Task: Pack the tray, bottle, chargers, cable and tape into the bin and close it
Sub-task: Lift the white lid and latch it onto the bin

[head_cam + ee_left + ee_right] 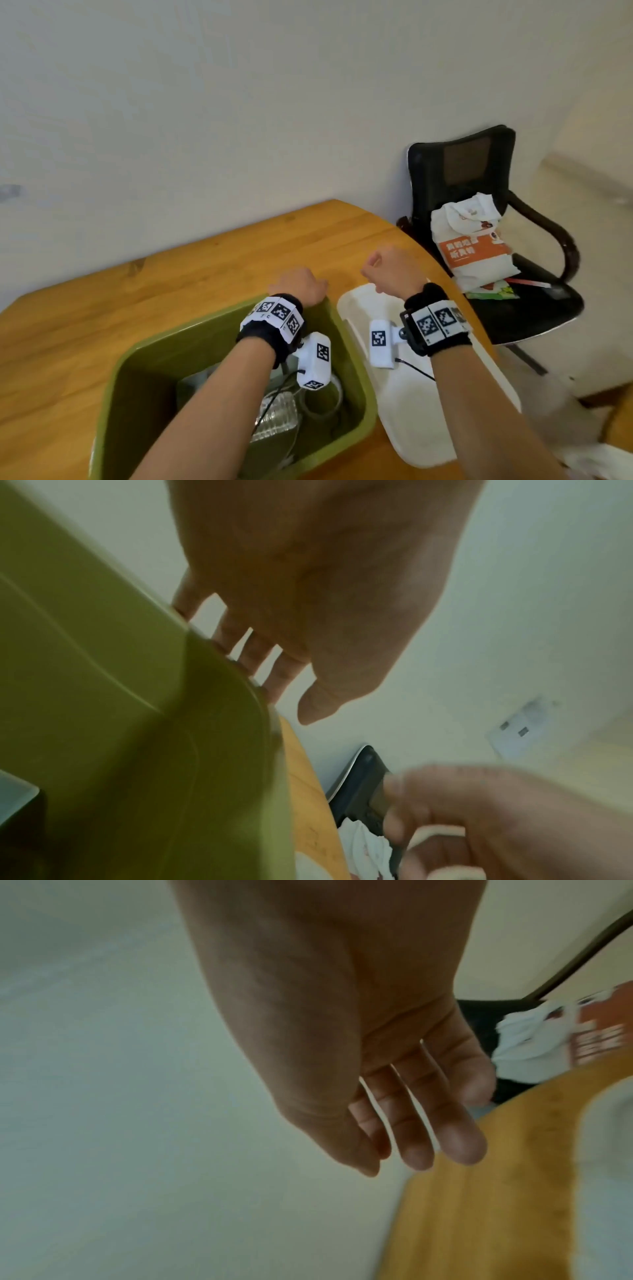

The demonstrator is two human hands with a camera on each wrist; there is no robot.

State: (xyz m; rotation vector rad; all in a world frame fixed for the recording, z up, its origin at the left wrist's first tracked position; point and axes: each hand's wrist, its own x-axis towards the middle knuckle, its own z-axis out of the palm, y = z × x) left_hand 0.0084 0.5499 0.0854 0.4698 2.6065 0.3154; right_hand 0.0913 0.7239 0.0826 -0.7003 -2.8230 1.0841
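Observation:
The green bin point(356, 370) stands open on the wooden table point(171, 274). Inside lie a clear plastic bottle point(277, 411), a roll of tape point(323, 399) and a pale tray edge point(195, 380); my forearm hides the remaining contents. The white lid point(411, 404) lies flat on the table just right of the bin. My left hand point(299, 282) is at the bin's far right corner. Its spread fingers point(240, 639) reach down behind the bin's wall point(103, 669), thumb free. My right hand point(387, 270) hovers above the lid's far end, fingers point(411, 1123) relaxed, holding nothing.
A black office chair point(479, 192) stands right of the table with a white and orange bag point(472, 243) on its seat. The table's rounded edge runs close behind the lid. A pale wall backs the table, with a socket point(520, 731) on it.

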